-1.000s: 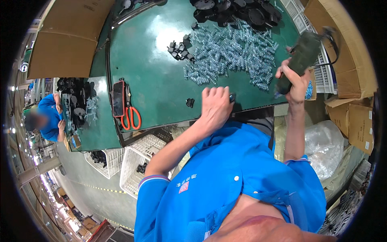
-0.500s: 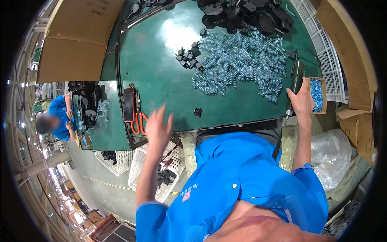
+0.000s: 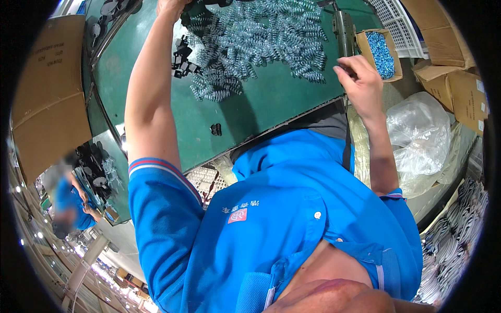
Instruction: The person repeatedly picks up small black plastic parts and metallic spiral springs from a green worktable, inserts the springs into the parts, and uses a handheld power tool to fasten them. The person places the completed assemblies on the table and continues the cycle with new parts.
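Note:
My left arm stretches across the green table to its far side. My left hand (image 3: 171, 7) is at the picture's upper edge by dark parts, its fingers cut off from view. My right hand (image 3: 362, 86) hovers over the table's near right edge with loosely bent fingers, thumb apart, nothing visible in it. Just beyond it the dark green power screwdriver (image 3: 343, 32) stands apart from the hand. A big heap of bluish metal springs (image 3: 261, 39) covers the table's middle. Small black blocks (image 3: 182, 58) lie left of the heap. One small black part (image 3: 216, 129) lies alone near the front edge.
Right of the screwdriver is a cardboard box of blue screws (image 3: 380, 55), with a white plastic crate (image 3: 402, 28) behind it. Large cartons (image 3: 49, 99) stand left. A clear plastic bag (image 3: 420, 133) lies at lower right. Another person (image 3: 70, 201) works at far left.
My right hand has let go of the screwdriver and drawn back from it. My left hand has reached from the near left to the far side of the table. The view has shifted.

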A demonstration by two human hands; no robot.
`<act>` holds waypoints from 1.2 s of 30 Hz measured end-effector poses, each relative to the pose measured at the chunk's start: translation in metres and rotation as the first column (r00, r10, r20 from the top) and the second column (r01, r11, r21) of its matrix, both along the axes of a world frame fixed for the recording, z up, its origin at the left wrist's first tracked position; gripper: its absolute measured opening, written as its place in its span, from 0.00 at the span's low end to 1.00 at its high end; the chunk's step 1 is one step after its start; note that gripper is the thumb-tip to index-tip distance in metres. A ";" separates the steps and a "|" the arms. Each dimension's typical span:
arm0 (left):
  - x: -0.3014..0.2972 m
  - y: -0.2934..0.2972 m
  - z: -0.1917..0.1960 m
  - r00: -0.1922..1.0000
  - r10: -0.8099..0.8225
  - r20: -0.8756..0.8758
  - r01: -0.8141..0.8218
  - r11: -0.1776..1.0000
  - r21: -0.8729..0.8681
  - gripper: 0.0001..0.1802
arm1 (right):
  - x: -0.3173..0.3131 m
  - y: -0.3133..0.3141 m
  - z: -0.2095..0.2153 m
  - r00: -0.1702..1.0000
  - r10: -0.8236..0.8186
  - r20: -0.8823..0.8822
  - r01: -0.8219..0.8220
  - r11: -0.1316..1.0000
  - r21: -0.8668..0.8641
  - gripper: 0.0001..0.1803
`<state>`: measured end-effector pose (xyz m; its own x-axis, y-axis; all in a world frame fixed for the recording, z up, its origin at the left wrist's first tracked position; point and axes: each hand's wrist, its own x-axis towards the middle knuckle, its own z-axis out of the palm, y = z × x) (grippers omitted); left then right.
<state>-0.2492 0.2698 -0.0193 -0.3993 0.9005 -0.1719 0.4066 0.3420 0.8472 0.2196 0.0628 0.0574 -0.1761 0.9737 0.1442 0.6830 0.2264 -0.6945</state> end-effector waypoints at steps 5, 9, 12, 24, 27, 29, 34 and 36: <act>0.010 -0.106 0.084 0.967 -0.235 -0.097 0.249 0.953 0.172 0.08 | -0.020 0.013 -0.024 0.972 0.235 0.011 -0.236 0.971 0.035 0.06; 0.065 -0.200 0.103 0.792 -0.485 -0.372 0.525 0.851 0.007 0.26 | -0.044 0.018 -0.031 0.913 0.392 0.110 -0.402 0.912 0.078 0.06; 0.111 -0.252 0.082 0.555 -0.653 -0.515 0.784 0.617 0.063 0.27 | -0.056 0.025 -0.045 0.855 0.468 0.224 -0.495 0.864 0.086 0.06; 0.160 -0.273 0.044 0.644 -0.342 -0.685 0.649 0.717 0.253 0.25 | -0.074 0.035 -0.044 0.707 0.468 0.530 -0.576 0.816 0.048 0.03; 0.122 -0.270 0.037 0.774 -0.061 -0.630 0.352 0.869 0.348 0.16 | -0.096 0.026 -0.031 0.783 0.532 0.322 -0.582 0.809 0.081 0.08; 0.094 -0.269 0.033 0.753 0.077 -0.653 0.152 0.946 0.286 0.12 | -0.119 0.029 -0.049 0.786 0.514 0.343 -0.566 0.822 0.067 0.15; 0.046 -0.258 0.023 0.807 0.041 -0.589 0.002 0.997 0.072 0.14 | -0.154 0.033 -0.044 0.797 0.454 0.398 -0.477 0.878 -0.046 0.20; 0.048 -0.255 0.019 0.790 -0.037 -0.612 0.106 0.991 0.077 0.14 | -0.155 0.037 -0.049 0.803 0.450 0.391 -0.450 0.888 -0.096 0.18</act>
<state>-0.2008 0.0146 -0.0001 -0.3235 0.9293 0.1783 0.8693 0.2174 0.4440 0.0650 0.0994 0.0081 -0.6364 0.7708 -0.0306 0.7176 0.5770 -0.3901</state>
